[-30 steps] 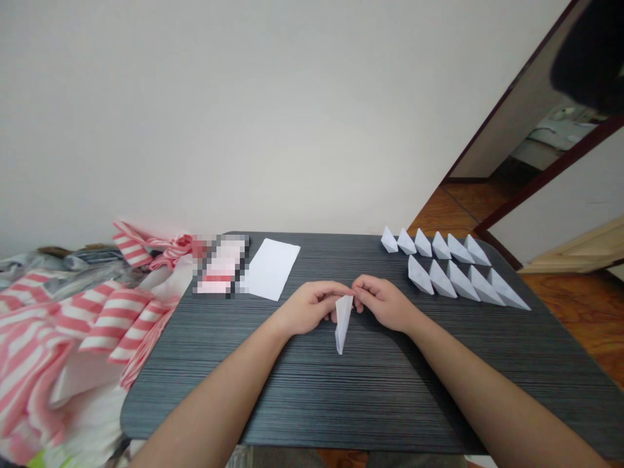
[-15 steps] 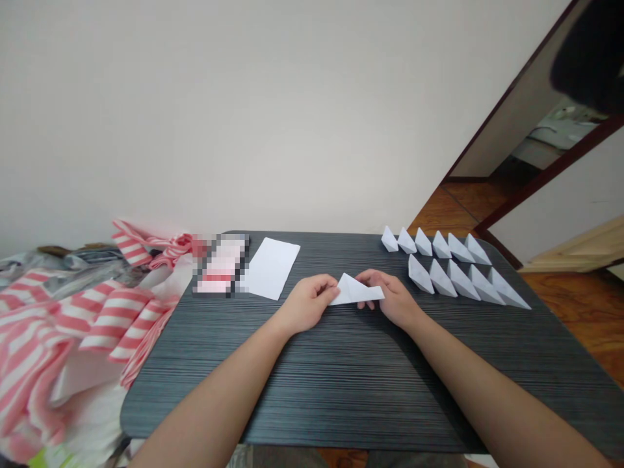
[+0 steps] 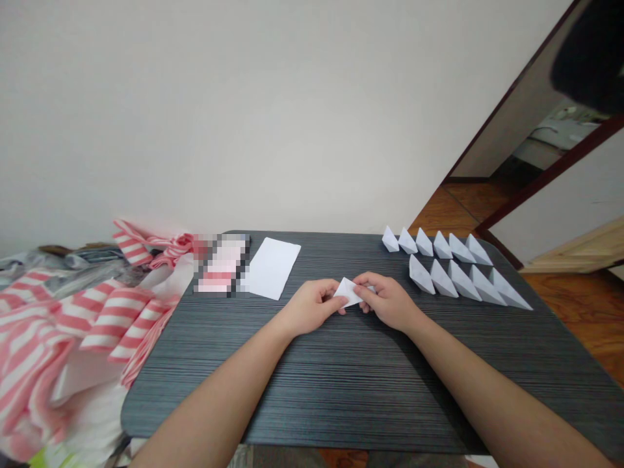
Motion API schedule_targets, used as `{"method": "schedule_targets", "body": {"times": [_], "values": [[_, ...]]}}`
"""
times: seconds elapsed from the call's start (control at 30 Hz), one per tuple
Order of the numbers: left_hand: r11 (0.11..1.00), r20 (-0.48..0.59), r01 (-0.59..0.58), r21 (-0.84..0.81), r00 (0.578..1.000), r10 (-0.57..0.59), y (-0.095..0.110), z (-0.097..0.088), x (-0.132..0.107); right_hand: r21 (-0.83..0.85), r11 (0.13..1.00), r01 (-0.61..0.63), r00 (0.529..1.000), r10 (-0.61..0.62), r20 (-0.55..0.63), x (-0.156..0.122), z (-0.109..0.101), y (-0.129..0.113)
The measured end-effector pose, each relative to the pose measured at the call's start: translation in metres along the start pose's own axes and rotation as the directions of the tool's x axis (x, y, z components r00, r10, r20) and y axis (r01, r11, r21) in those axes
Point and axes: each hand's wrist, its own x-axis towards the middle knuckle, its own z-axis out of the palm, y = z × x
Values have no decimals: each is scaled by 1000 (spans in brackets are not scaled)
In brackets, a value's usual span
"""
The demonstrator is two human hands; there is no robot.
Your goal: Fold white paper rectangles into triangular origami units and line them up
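Folding a small white paper triangle [image 3: 348, 292] over the dark ribbed bench [image 3: 312, 396], the left hand [image 3: 311, 307] and right hand [image 3: 387, 301] clamp it together (pressing its crease flat looks the next need), near rows of white paper boats [image 3: 461, 281].

Between our fingers [image 3: 364, 282]: matt white paper [image 3: 347, 292]
Below our fingers: table [image 3: 312, 396], dark, finely grooved, matt
Left of our fingers: striped cloth [image 3: 114, 322], soft

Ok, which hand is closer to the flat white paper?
Left. The left hand is just below and right of the flat white paper; the right hand is farther right.
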Motion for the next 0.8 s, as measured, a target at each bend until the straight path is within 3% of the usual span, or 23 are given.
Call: {"method": "schedule_targets", "body": {"times": [0.4,0.8], "values": [[998,-20,50,-44,998,-51,2,-1,2,8,999,31,998,-30,-49,0,0,4],[999,-32,34,-41,999,-36,3,0,1,-41,999,27,1000,-26,8,0,0,-1]]}}
